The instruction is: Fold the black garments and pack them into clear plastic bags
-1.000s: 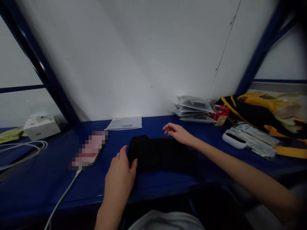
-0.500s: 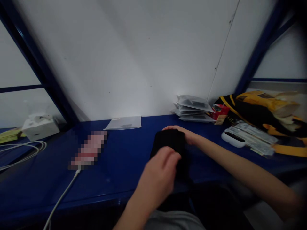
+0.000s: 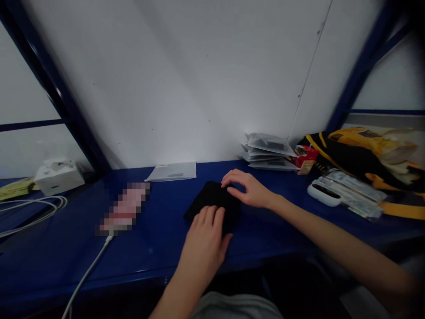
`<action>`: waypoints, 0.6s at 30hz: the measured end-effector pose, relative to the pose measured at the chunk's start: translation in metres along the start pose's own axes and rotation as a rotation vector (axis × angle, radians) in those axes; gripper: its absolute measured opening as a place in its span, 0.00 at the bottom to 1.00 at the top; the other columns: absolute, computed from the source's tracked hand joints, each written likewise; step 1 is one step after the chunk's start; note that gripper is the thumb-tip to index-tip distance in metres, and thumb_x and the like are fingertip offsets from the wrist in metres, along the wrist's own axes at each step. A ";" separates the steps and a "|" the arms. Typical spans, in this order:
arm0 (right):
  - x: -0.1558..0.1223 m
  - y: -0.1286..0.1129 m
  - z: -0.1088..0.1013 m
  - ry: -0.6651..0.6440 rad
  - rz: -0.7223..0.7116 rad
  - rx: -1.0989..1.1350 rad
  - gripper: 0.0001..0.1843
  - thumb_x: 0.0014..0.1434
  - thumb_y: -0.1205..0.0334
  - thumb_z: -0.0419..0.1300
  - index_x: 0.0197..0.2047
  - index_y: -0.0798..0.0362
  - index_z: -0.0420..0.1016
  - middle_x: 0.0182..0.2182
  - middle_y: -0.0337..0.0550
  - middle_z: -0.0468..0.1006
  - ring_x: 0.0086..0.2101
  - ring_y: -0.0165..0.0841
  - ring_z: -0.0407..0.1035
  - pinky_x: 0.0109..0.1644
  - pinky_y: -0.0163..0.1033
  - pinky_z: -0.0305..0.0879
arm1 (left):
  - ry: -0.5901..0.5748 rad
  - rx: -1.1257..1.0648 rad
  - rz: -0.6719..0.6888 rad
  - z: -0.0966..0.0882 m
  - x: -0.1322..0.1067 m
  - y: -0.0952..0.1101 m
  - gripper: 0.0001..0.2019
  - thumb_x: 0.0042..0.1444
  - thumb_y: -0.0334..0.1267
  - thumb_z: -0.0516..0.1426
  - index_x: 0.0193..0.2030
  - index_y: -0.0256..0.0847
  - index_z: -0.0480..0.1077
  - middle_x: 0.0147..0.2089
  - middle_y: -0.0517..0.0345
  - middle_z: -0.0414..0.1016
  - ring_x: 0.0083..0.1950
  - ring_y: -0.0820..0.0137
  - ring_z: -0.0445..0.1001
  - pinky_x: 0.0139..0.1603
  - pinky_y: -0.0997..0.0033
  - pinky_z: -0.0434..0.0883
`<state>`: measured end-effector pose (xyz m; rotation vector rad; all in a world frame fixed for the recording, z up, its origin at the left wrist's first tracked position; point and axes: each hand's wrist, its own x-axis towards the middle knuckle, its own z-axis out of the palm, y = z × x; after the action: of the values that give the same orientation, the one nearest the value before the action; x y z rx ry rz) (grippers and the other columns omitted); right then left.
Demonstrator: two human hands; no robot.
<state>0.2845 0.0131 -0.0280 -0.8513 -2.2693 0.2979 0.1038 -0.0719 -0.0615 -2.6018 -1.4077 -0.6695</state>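
A folded black cloth point(image 3: 205, 198) lies on the blue tabletop in front of me; its exact kind I cannot make out. My left hand point(image 3: 203, 239) rests on its near part, fingers stretched out over the fabric and thumb apart. At the cloth's upper right edge is my right hand point(image 3: 247, 189), fingers curved and thumb spread away from them. Its fingertips are at or just above the fabric; nothing shows between them. Part of the cloth is hidden under my left hand.
Left of the cloth lies a blurred pinkish object point(image 3: 126, 206) with a white cable point(image 3: 88, 270). A flat clear pouch point(image 3: 172, 171) sits at the back, near stacked pouches point(image 3: 270, 150). Rightward are a white oval case point(image 3: 323, 195) and a black-and-yellow bag point(image 3: 355, 150).
The black cloth has gone from a raised, upright bundle to lying flatter and further left. My left hand has opened onto it, and my right hand has come from behind it to its upper right edge.
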 end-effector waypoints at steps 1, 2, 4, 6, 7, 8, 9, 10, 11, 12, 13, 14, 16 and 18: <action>-0.002 -0.005 0.002 -0.066 -0.060 -0.050 0.09 0.54 0.65 0.52 0.38 0.49 0.71 0.40 0.43 0.73 0.43 0.34 0.64 0.49 0.44 0.57 | 0.016 0.021 -0.035 -0.001 -0.001 -0.007 0.20 0.52 0.34 0.53 0.52 0.37 0.57 0.51 0.44 0.64 0.54 0.57 0.62 0.51 0.54 0.64; -0.003 -0.008 0.005 -0.134 -0.108 -0.098 0.10 0.54 0.63 0.53 0.40 0.49 0.71 0.41 0.44 0.72 0.44 0.35 0.63 0.50 0.45 0.56 | 0.024 0.039 -0.070 -0.001 -0.001 -0.014 0.20 0.52 0.35 0.54 0.51 0.36 0.57 0.51 0.43 0.65 0.54 0.57 0.63 0.51 0.55 0.64; -0.004 -0.012 0.013 -0.241 -0.164 -0.200 0.14 0.55 0.57 0.54 0.45 0.51 0.70 0.43 0.46 0.72 0.45 0.36 0.63 0.50 0.45 0.56 | 0.012 0.073 -0.135 -0.004 0.000 -0.025 0.19 0.51 0.34 0.54 0.50 0.34 0.59 0.50 0.43 0.66 0.54 0.58 0.63 0.50 0.57 0.65; -0.005 -0.014 0.021 -0.302 -0.183 -0.317 0.22 0.55 0.51 0.54 0.49 0.54 0.67 0.43 0.49 0.72 0.45 0.39 0.64 0.49 0.46 0.57 | -0.031 0.114 -0.195 -0.007 0.003 -0.031 0.15 0.52 0.32 0.53 0.48 0.33 0.61 0.49 0.43 0.66 0.53 0.59 0.65 0.47 0.60 0.67; -0.005 -0.014 0.025 -0.312 -0.188 -0.375 0.25 0.54 0.49 0.53 0.51 0.55 0.65 0.43 0.51 0.71 0.44 0.40 0.64 0.48 0.46 0.57 | -0.065 0.135 -0.218 -0.010 0.005 -0.033 0.13 0.52 0.30 0.52 0.46 0.33 0.62 0.48 0.43 0.67 0.52 0.59 0.66 0.45 0.61 0.68; -0.005 -0.015 0.028 -0.311 -0.191 -0.429 0.27 0.54 0.47 0.53 0.52 0.56 0.64 0.43 0.51 0.71 0.43 0.40 0.64 0.47 0.46 0.57 | -0.102 0.153 -0.233 -0.012 0.008 -0.035 0.12 0.53 0.27 0.50 0.45 0.33 0.63 0.47 0.43 0.68 0.51 0.60 0.67 0.43 0.63 0.69; -0.005 -0.016 0.031 -0.306 -0.190 -0.477 0.29 0.54 0.45 0.52 0.53 0.56 0.63 0.43 0.52 0.71 0.42 0.41 0.64 0.46 0.46 0.58 | -0.136 0.162 -0.243 -0.015 0.011 -0.035 0.11 0.53 0.26 0.49 0.44 0.34 0.64 0.46 0.44 0.68 0.49 0.60 0.68 0.41 0.64 0.70; -0.005 -0.017 0.033 -0.297 -0.185 -0.519 0.30 0.55 0.45 0.51 0.53 0.56 0.62 0.43 0.52 0.70 0.42 0.41 0.65 0.45 0.46 0.58 | -0.161 0.159 -0.250 -0.017 0.014 -0.036 0.12 0.53 0.25 0.48 0.44 0.34 0.64 0.45 0.45 0.69 0.47 0.61 0.69 0.39 0.65 0.70; -0.005 -0.019 0.035 -0.284 -0.174 -0.554 0.30 0.55 0.44 0.51 0.54 0.56 0.62 0.43 0.53 0.70 0.41 0.41 0.65 0.43 0.46 0.59 | -0.170 0.144 -0.256 -0.019 0.017 -0.035 0.12 0.53 0.25 0.48 0.44 0.34 0.65 0.44 0.46 0.70 0.45 0.62 0.71 0.39 0.65 0.70; -0.005 -0.020 0.036 -0.268 -0.158 -0.581 0.30 0.54 0.43 0.51 0.54 0.56 0.61 0.44 0.53 0.69 0.40 0.41 0.66 0.42 0.45 0.59 | -0.162 0.118 -0.261 -0.020 0.020 -0.035 0.13 0.52 0.25 0.49 0.44 0.35 0.65 0.43 0.47 0.71 0.43 0.63 0.72 0.38 0.66 0.69; -0.006 -0.021 0.038 -0.253 -0.137 -0.599 0.30 0.54 0.43 0.51 0.53 0.55 0.61 0.44 0.54 0.69 0.40 0.41 0.66 0.40 0.44 0.60 | -0.145 0.084 -0.257 -0.022 0.023 -0.034 0.13 0.52 0.26 0.49 0.44 0.36 0.65 0.43 0.48 0.71 0.42 0.64 0.72 0.39 0.66 0.69; -0.006 -0.022 0.039 -0.242 -0.114 -0.610 0.30 0.54 0.43 0.51 0.53 0.56 0.61 0.44 0.54 0.69 0.39 0.41 0.66 0.38 0.44 0.60 | -0.132 0.045 -0.240 -0.023 0.025 -0.032 0.13 0.51 0.26 0.50 0.44 0.37 0.65 0.42 0.49 0.71 0.41 0.65 0.72 0.39 0.67 0.69; -0.007 -0.023 0.040 -0.232 -0.067 -0.621 0.27 0.55 0.46 0.52 0.51 0.56 0.62 0.41 0.53 0.71 0.37 0.41 0.67 0.36 0.42 0.60 | -0.125 -0.022 -0.174 -0.026 0.029 -0.028 0.13 0.50 0.25 0.50 0.42 0.38 0.66 0.42 0.51 0.72 0.42 0.66 0.72 0.41 0.69 0.68; -0.007 -0.021 0.040 -0.240 -0.036 -0.632 0.21 0.55 0.53 0.53 0.49 0.56 0.64 0.38 0.51 0.73 0.36 0.40 0.68 0.35 0.41 0.59 | -0.145 -0.074 -0.093 -0.032 0.034 -0.027 0.13 0.51 0.27 0.51 0.43 0.39 0.66 0.43 0.52 0.72 0.43 0.66 0.72 0.42 0.69 0.67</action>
<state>0.2505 -0.0062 -0.0525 -1.1282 -2.6434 -0.3792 0.0870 -0.0401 -0.0211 -2.7046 -1.5827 -0.5646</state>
